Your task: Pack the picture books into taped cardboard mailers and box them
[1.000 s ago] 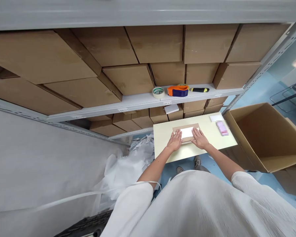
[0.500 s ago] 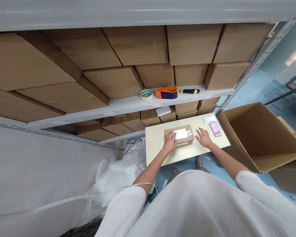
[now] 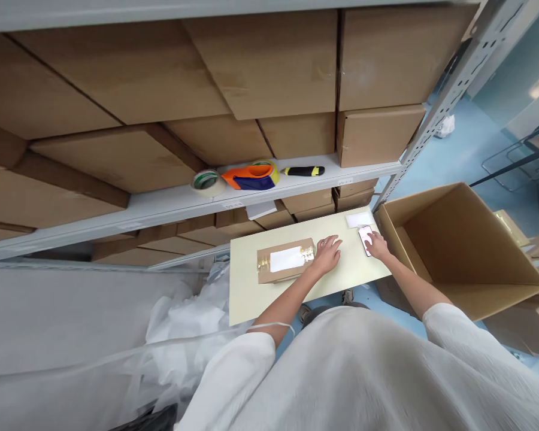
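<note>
Partly under the right hand (image 3: 378,245) is a slim, pale-screened phone (image 3: 363,236).

No text legible anywhere. Shelf edge (image 3: 179,211): small white tags, e.g. left tag (image 3: 232,205) and right tag (image 3: 345,181), both with dark characters too small to read for sure; a further tag (image 3: 130,226) at far left is fainter. Tape roll (image 3: 209,191): green-and-white print inside the core, wording unreadable. Carton (image 3: 291,273) on tabletop (image 3: 247,305): white label (image 3: 286,259) on top face, nothing on it resolves. Phone (image 3: 365,237): screen lit, content too small, lower part partly covered by right hand (image 3: 377,245).
</note>
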Demonstrator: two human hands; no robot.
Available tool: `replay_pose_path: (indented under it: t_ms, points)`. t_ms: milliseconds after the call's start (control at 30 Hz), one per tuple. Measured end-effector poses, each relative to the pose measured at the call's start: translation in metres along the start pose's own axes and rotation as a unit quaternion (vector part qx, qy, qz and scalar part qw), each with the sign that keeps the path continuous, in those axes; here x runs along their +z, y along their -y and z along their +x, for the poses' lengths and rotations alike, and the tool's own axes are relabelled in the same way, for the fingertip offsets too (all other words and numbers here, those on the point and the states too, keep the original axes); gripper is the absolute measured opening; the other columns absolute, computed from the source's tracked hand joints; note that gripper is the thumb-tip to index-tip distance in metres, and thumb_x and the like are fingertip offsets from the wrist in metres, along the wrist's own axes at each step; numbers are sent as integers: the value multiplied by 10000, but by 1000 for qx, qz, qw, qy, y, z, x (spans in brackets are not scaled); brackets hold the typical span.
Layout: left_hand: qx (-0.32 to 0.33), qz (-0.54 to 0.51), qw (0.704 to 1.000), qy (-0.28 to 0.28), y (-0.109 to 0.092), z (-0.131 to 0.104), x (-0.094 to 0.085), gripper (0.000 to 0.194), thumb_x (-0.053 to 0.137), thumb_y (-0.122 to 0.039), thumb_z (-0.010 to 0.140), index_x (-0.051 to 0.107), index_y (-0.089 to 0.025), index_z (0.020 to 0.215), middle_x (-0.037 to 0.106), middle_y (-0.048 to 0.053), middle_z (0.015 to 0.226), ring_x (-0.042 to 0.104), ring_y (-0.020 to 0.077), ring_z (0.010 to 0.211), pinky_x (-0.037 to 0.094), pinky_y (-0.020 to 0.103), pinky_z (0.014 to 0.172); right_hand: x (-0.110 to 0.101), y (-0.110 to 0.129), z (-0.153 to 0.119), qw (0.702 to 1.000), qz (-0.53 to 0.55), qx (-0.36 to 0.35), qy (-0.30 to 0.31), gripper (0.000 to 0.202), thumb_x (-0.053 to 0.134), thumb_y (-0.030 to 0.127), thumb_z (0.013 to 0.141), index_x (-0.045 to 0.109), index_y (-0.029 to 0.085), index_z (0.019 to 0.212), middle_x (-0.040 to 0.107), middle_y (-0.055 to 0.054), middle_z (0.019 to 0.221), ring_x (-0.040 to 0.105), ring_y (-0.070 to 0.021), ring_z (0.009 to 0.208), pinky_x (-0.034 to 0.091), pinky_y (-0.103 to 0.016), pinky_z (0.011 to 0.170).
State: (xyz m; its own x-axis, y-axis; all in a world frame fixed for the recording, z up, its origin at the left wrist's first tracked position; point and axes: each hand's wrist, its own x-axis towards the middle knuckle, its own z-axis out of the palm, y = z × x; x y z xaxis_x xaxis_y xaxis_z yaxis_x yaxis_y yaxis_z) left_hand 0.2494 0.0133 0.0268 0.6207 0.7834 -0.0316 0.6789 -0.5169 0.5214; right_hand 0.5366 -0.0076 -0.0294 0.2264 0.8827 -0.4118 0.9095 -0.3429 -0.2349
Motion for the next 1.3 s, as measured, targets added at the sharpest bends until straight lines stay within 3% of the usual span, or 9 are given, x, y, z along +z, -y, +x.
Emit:
replay_pose_path:
  t_ms: [267,500,633,767,1033,1200,1300]
  points:
    - [-109,-40,989,87,-16,79,69,480,517,-229,1024,585,-245,1499,470,141,1675,433,342,1540,347,553,1252,-10,-34,76,999,8,-46,0,602,532,377,1024,509,203,1601,393,-193,1722,427,-393,1525,397,-554,1215]
    - [-154,-63,981,98,-8,122,108,503,512,-248,1009,564,-243,1509,460,150,1681,407,364,1551,358,589,1241,8,-39,122,997,9,-71,-12,632,588,408,1019,487,241,1619,249,-181,1787,328,-431,1581,330,-613,1242]
    - [-156,-55,981,99,-4,132,116,473,513,-243,1018,571,-252,1487,449,137,1682,421,354,1533,385,563,1222,16,-41,127,997,16,-77,4,637,558,397,1018,471,252,1633,242,-174,1795,342,-443,1568,316,-634,1235]
    - [-155,-58,982,93,-3,136,119,464,522,-241,1017,582,-271,1476,464,117,1665,431,348,1521,399,548,1218,14,-39,125,996,2,-91,10,649,528,312,995,461,209,1632,324,-172,1771,349,-417,1561,305,-602,1247]
    - [-176,-83,978,76,1,146,119,498,564,-256,1011,563,-287,1509,475,106,1664,435,339,1537,399,524,1233,-4,-28,123,990,50,-110,-78,599,416,403,1060,488,145,1595,500,-211,1649,465,-418,1447,370,-564,1186]
    - [-249,-161,955,23,6,161,122,604,600,-236,978,495,-218,1573,485,155,1667,449,348,1552,390,498,1267,-9,-23,129,989,69,-69,-111,569,465,526,1062,549,144,1475,569,-239,1497,540,-399,1347,437,-515,1112]
    - [-288,-241,927,-17,8,171,125,598,590,-219,977,471,-208,1563,558,161,1606,517,325,1502,440,477,1229,-8,-21,132,983,118,-59,-128,477,491,479,1048,560,162,1397,576,-211,1402,606,-357,1193,504,-467,1007]
